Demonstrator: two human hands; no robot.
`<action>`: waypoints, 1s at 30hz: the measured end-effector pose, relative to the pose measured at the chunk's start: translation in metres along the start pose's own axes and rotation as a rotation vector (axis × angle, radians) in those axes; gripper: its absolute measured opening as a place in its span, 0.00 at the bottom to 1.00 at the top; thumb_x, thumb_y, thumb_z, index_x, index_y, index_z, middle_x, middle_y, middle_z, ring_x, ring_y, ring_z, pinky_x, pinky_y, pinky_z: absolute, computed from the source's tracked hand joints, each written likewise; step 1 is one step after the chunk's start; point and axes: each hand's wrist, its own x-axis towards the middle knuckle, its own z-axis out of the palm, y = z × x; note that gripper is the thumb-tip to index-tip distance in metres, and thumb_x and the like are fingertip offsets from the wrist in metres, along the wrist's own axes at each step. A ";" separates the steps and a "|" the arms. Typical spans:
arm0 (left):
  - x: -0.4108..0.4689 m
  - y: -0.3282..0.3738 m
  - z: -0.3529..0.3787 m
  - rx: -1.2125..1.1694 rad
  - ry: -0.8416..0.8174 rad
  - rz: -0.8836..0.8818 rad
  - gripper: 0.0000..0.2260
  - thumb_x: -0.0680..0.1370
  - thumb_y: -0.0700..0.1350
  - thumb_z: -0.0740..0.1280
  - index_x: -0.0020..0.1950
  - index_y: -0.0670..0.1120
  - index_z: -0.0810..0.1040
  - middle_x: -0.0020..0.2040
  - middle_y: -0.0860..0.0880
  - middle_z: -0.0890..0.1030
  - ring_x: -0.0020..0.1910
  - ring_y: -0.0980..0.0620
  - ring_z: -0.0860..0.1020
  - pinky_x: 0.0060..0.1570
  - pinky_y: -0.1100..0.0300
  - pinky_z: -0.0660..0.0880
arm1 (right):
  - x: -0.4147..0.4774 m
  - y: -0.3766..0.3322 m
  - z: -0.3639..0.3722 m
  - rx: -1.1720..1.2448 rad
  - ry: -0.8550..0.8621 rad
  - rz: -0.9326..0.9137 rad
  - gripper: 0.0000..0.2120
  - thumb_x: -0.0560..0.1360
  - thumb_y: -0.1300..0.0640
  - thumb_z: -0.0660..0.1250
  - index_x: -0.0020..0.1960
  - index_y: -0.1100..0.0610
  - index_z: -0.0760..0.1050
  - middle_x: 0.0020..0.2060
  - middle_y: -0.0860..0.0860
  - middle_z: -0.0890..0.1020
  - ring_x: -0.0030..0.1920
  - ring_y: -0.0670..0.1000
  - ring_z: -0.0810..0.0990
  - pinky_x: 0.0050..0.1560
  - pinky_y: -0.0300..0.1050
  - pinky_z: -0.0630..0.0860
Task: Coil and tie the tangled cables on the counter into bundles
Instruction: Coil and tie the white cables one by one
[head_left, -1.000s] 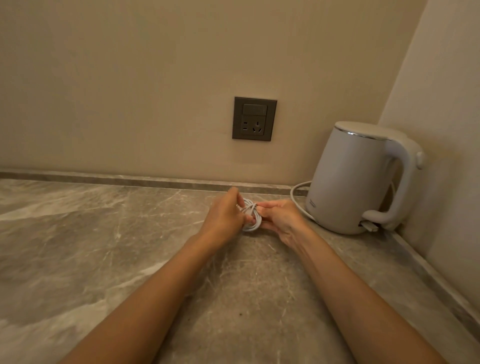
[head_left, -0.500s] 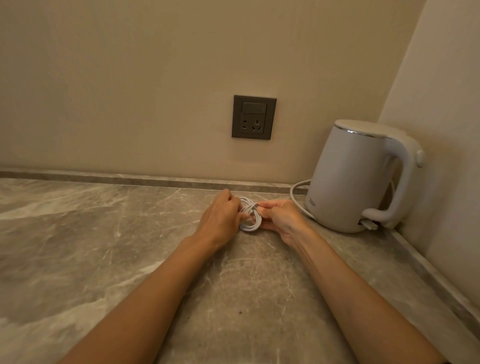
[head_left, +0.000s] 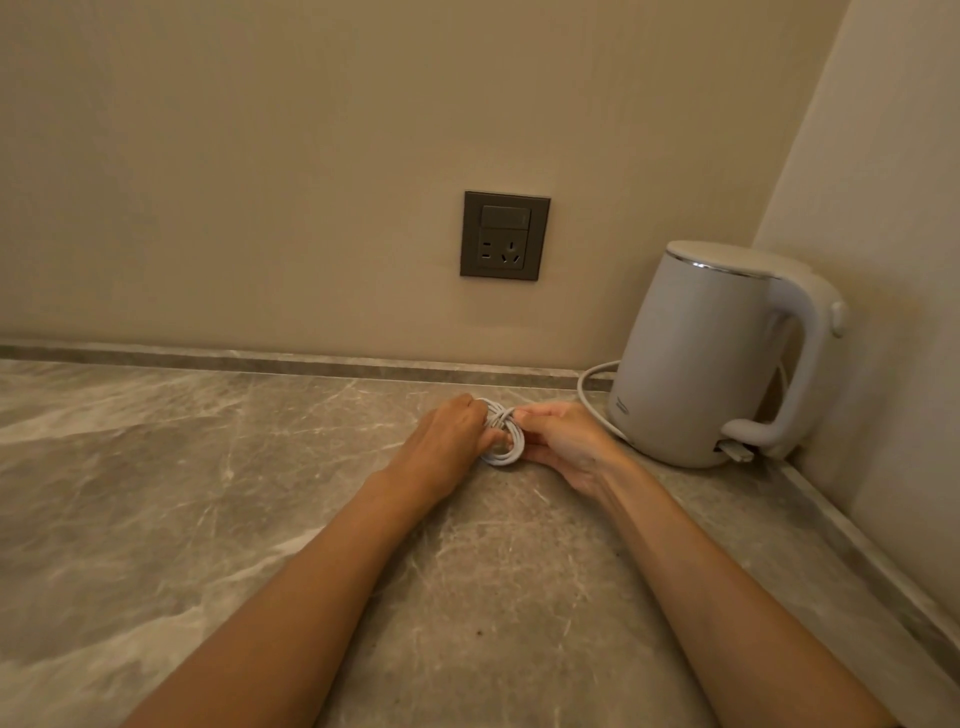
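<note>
A thin white cable (head_left: 505, 451) is wound into a small coil on the grey marble counter (head_left: 208, 493), near the back wall. My left hand (head_left: 447, 441) grips the coil's left side, its fingers curled over the loops. On the right, my right hand (head_left: 561, 441) pinches the coil between thumb and fingers. The two hands almost meet, and only the lower arc of the coil and a few strands between them show. The cable's ends are hidden.
A white electric kettle (head_left: 711, 358) stands in the back right corner, its thicker white cord (head_left: 589, 395) looping on the counter just right of my right hand. A dark wall socket (head_left: 505, 236) sits above the hands. A low stone ledge edges the counter.
My left hand has closed further over the coil's left side. The coil stays in the same spot and my right hand keeps its hold.
</note>
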 end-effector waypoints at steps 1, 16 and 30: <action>0.001 0.000 0.000 -0.008 0.011 0.014 0.11 0.78 0.48 0.62 0.48 0.39 0.73 0.49 0.42 0.75 0.50 0.44 0.73 0.41 0.61 0.59 | 0.000 0.000 0.000 -0.006 -0.009 -0.002 0.10 0.78 0.68 0.60 0.56 0.70 0.76 0.42 0.60 0.82 0.40 0.52 0.82 0.42 0.42 0.81; -0.001 -0.008 -0.004 -0.039 0.038 -0.005 0.08 0.74 0.43 0.68 0.40 0.45 0.69 0.40 0.47 0.75 0.40 0.49 0.70 0.38 0.60 0.63 | 0.000 0.000 0.001 -0.004 0.011 -0.002 0.09 0.77 0.70 0.61 0.55 0.70 0.77 0.39 0.58 0.81 0.34 0.48 0.82 0.36 0.39 0.80; 0.000 -0.008 0.004 -0.064 0.233 -0.056 0.06 0.74 0.40 0.66 0.42 0.42 0.69 0.42 0.38 0.79 0.41 0.39 0.75 0.36 0.55 0.62 | -0.001 0.007 0.013 -0.038 0.069 -0.068 0.10 0.77 0.71 0.60 0.56 0.72 0.76 0.46 0.62 0.80 0.38 0.51 0.80 0.39 0.39 0.80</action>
